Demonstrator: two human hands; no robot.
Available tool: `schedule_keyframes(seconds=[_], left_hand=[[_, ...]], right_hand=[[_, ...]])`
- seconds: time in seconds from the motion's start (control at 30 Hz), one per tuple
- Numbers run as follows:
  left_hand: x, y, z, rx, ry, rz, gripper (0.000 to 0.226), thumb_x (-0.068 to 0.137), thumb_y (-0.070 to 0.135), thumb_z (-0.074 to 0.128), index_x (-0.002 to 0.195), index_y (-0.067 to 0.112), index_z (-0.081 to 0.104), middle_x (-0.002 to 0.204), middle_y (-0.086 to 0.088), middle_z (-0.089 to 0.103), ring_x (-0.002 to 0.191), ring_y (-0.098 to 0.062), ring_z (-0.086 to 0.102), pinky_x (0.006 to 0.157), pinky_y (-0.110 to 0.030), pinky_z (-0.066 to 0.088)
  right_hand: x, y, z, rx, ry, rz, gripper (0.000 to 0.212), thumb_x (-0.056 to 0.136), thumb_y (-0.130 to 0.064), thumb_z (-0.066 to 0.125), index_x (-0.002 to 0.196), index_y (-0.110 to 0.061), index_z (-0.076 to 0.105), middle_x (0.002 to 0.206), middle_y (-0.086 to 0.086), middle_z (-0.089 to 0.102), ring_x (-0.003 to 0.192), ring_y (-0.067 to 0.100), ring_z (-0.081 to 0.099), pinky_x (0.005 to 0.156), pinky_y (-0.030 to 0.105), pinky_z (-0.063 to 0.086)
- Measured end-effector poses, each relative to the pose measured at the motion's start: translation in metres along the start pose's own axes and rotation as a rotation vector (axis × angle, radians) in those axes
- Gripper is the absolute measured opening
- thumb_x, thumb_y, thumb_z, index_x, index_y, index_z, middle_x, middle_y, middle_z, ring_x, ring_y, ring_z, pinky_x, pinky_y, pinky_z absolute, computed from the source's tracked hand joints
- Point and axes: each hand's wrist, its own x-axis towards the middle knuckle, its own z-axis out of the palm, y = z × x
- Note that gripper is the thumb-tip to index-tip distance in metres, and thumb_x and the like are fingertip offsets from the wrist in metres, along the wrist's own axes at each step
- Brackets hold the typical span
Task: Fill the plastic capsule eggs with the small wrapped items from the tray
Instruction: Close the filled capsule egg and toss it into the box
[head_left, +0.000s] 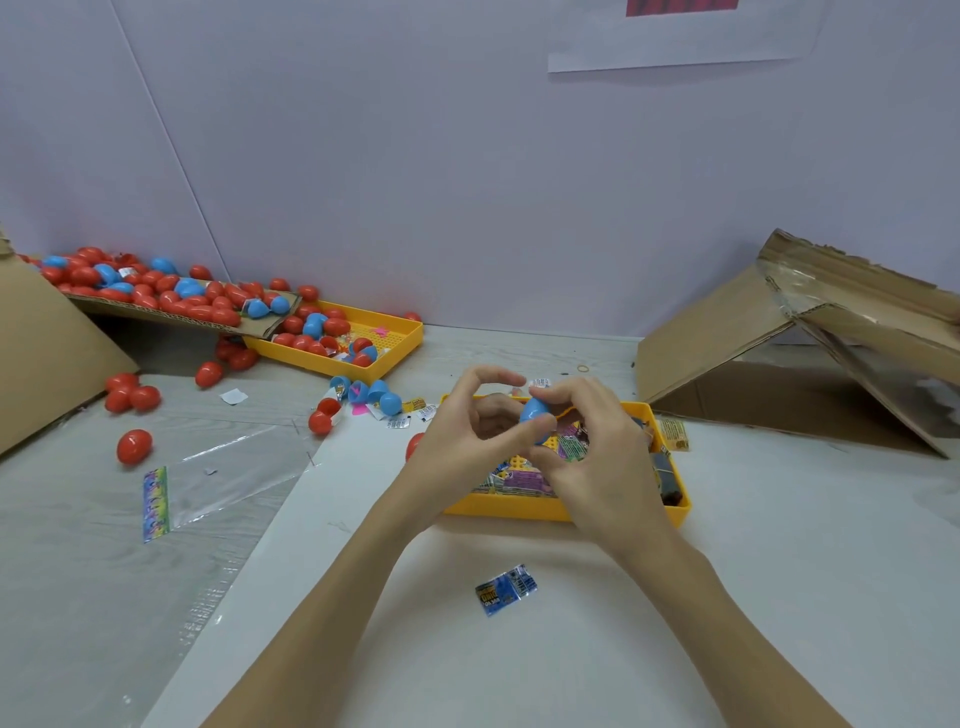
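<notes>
Holding a blue capsule egg (535, 413) over the near yellow tray (519, 506), your right hand (587, 441) and left hand (462, 431) both pinch it. Wrapped items (524, 475) fill that tray, so much filling likely remains.

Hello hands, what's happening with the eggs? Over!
Both hands, left and right, hold blue egg over yellow tray. Blue packet loose nearby. Nothing blocking.
</notes>
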Motion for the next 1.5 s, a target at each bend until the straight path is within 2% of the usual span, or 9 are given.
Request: schedule_keyframes(seconds=[0.13,0.33,0.5,0.67,0.77,1.0,1.27,1.4,1.5], left_hand=[[0.0,-0.004,0.001,0.062,-0.012,0.009,0.039,0.088,0.018,0.079,0.119,0.014,0.055,0.094,-0.005,0.076,0.091,-0.02,0.074,0.083,-0.03,0.06],[0.003,-0.001,-0.011,0.038,0.053,-0.076,0.026,0.097,0.026,0.066,0.12,0.021,0.055,0.1,0.001,0.079,0.09,-0.016,0.075,0.076,-0.021,0.058],[0.01,-0.001,-0.022,-0.144,0.103,-0.162,0.021,0.1,0.002,0.055,0.115,0.012,0.065,0.107,-0.012,0.071,0.086,-0.021,0.072,0.072,-0.024,0.058],[0.007,-0.001,-0.023,0.005,0.112,-0.166,0.022,0.093,0.021,0.072,0.111,0.034,0.07,0.092,0.009,0.076,0.086,-0.008,0.074,0.071,-0.012,0.053],[0.007,-0.002,-0.021,-0.071,0.084,-0.156,0.024,0.097,0.021,0.066,0.121,0.024,0.068,0.093,-0.003,0.077,0.086,-0.015,0.073,0.077,-0.021,0.057],[0.008,-0.003,-0.022,-0.123,0.109,-0.155,0.02,0.1,0.01,0.06,0.119,0.014,0.067,0.107,-0.008,0.076,0.096,-0.027,0.075,0.081,-0.027,0.06],[0.017,-0.013,-0.022,-0.143,0.199,-0.186,0.029,0.1,0.014,0.033,0.087,0.011,0.059,0.069,-0.012,0.053,0.05,-0.018,0.043,0.047,-0.024,0.035],[0.012,-0.014,-0.021,0.141,0.174,-0.134,0.039,0.102,0.05,0.049,0.081,0.018,0.055,0.062,0.002,0.046,0.051,-0.011,0.041,0.048,-0.02,0.035],[0.007,-0.016,-0.017,0.461,0.129,-0.013,0.029,0.093,0.051,0.064,0.088,0.022,0.061,0.071,0.012,0.057,0.061,-0.002,0.055,0.053,-0.012,0.043]], right_hand=[[0.0,0.004,0.001,-0.065,-0.026,-0.033,0.04,0.076,0.004,0.08,0.109,-0.011,0.065,0.103,-0.004,0.06,0.097,0.01,0.055,0.085,0.014,0.045],[0.004,0.009,-0.003,-0.018,-0.175,0.118,0.063,0.091,-0.027,0.076,0.147,-0.029,0.047,0.111,-0.011,0.061,0.103,0.001,0.057,0.089,0.015,0.047],[0.006,0.019,-0.004,-0.221,-0.35,0.299,0.015,0.084,-0.038,0.082,0.093,-0.026,0.079,0.084,-0.011,0.07,0.076,0.005,0.062,0.067,0.021,0.047],[0.015,0.023,-0.005,-0.196,-0.501,0.468,0.022,0.077,-0.04,0.088,0.088,-0.027,0.075,0.078,-0.01,0.068,0.071,0.004,0.062,0.055,0.011,0.041],[0.016,0.024,-0.003,-0.21,-0.539,0.473,0.013,0.082,-0.032,0.085,0.086,-0.026,0.074,0.081,-0.007,0.069,0.073,0.006,0.061,0.057,0.013,0.043],[0.008,0.024,-0.002,-0.211,-0.366,0.386,0.014,0.089,-0.026,0.078,0.098,-0.026,0.067,0.086,-0.012,0.066,0.079,0.004,0.058,0.063,0.012,0.041],[0.008,0.021,-0.004,-0.042,-0.238,0.392,0.001,0.09,-0.024,0.078,0.089,-0.023,0.077,0.081,-0.015,0.071,0.078,-0.001,0.066,0.066,0.006,0.048],[0.007,0.02,-0.004,-0.037,-0.227,0.366,0.01,0.094,-0.029,0.072,0.091,-0.025,0.08,0.08,-0.018,0.072,0.081,-0.002,0.066,0.067,0.007,0.047],[0.006,0.019,-0.004,-0.041,-0.215,0.349,0.012,0.097,-0.029,0.068,0.091,-0.029,0.078,0.077,-0.02,0.069,0.08,-0.003,0.063,0.066,0.006,0.044]])
